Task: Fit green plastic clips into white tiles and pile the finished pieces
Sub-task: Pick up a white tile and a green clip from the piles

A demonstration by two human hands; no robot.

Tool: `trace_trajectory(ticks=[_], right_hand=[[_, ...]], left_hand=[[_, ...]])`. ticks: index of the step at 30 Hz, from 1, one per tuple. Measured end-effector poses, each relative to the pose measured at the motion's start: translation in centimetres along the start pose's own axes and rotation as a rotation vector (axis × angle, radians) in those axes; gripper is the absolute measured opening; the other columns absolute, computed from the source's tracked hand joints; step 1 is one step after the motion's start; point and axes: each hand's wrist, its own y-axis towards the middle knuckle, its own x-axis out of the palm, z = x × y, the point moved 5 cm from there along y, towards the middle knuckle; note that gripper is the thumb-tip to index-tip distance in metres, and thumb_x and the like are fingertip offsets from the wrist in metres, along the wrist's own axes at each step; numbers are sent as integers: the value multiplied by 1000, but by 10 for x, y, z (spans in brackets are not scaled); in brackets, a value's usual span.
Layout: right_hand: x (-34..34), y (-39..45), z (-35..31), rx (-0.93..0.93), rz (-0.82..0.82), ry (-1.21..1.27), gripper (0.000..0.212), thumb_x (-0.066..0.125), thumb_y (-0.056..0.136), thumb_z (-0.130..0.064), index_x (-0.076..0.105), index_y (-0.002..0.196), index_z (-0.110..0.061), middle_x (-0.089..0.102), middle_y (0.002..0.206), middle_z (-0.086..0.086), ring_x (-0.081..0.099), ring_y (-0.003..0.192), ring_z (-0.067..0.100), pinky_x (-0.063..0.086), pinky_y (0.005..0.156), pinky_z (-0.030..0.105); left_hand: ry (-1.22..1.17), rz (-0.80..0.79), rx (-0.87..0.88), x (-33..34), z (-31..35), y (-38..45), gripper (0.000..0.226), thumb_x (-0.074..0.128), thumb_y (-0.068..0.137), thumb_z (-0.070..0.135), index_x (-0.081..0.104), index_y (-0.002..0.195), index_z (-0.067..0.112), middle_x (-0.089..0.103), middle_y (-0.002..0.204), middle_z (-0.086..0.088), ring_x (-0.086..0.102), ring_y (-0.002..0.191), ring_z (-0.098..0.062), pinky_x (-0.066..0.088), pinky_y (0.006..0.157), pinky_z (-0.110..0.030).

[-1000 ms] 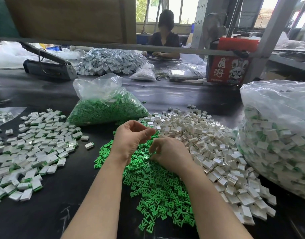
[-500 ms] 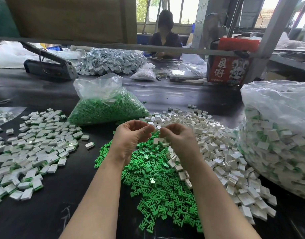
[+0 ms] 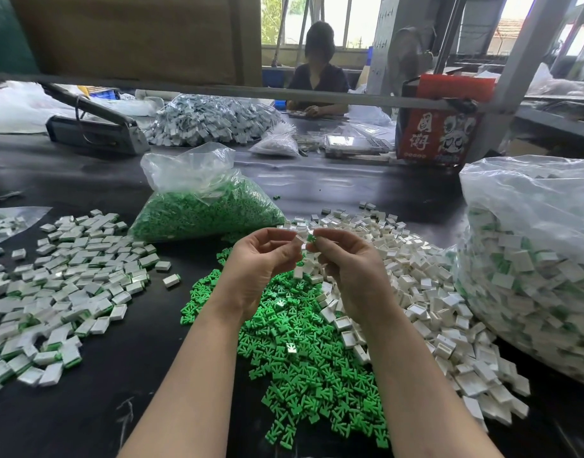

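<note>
1. The green clip (image 3: 311, 238) sits pinched at the fingertips of the right hand (image 3: 346, 269), raised above the heaps, only a small corner of it showing past the fingers.
2. Just beside it, touching or nearly so, is a white tile (image 3: 298, 240), pinched in the grip of the left hand (image 3: 262, 262). Both grips are narrow, each closed round its own piece, and the two hands meet fingertip to fingertip.
3. This looks like the fitting step itself: clip and tile are brought together but I cannot tell whether the clip has gone in. The next move would seem to call for lining the clip up with the open back of the tile and pressing it home, then dropping the piece on the finished pile.
4. Below the hands lies the loose heap of green clips (image 3: 303, 368) on the black tabletop (image 3: 102, 408), and to its right, running into it, the heap of empty white tiles (image 3: 426, 285).
5. The finished pieces (image 3: 62, 285), white with green edges, are spread well apart on the left.
6. Behind the hands lies a clear bag of green clips (image 3: 201, 206); at the far right stands a big bag of finished pieces (image 3: 532, 269).
7. Across the tabletop another person (image 3: 318, 77) works beside a further heap of small pieces (image 3: 211, 120), with a red carton (image 3: 439, 127) near a post.
</note>
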Motion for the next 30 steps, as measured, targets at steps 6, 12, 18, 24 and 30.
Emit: trace_trajectory(ticks=[6,12,18,24,30], right_hand=[[0,0,0,-23,2,-38,11,69,85,-6,70,95,-7,71,82,8,57,67,11,43,63,26],[-1,0,-5,-100,23,-37,11,69,86,-6,71,96,-6,71,79,1,62,64,1,47,58,14],[2,-2,-9,-192,33,-163,16,69,86,-6,71,102,-3,73,88,4,67,73,4,51,67,16],[4,-3,-12,-262,61,-231,12,71,85,-5,72,97,-5,74,91,7,71,85,16,55,80,24],[5,-5,-14,-281,64,-234,10,71,84,-5,72,94,-7,74,90,7,71,85,19,57,83,28]], left_hand=[[35,-33,8,7,2,-2,20,82,65,24,79,85,23,76,89,-3,70,81,-12,54,66,-18],[34,-13,25,5,3,-2,27,83,64,26,80,90,20,76,90,-3,69,79,-10,53,67,-17],[45,-11,29,4,3,-2,30,84,62,29,81,91,22,77,90,-3,70,80,-9,53,68,-17],[52,-11,34,2,2,-2,32,84,62,29,81,92,21,77,91,-4,70,79,-9,54,69,-17],[43,3,39,2,2,-2,35,86,58,31,81,91,19,77,90,-5,70,76,-9,54,67,-17]])
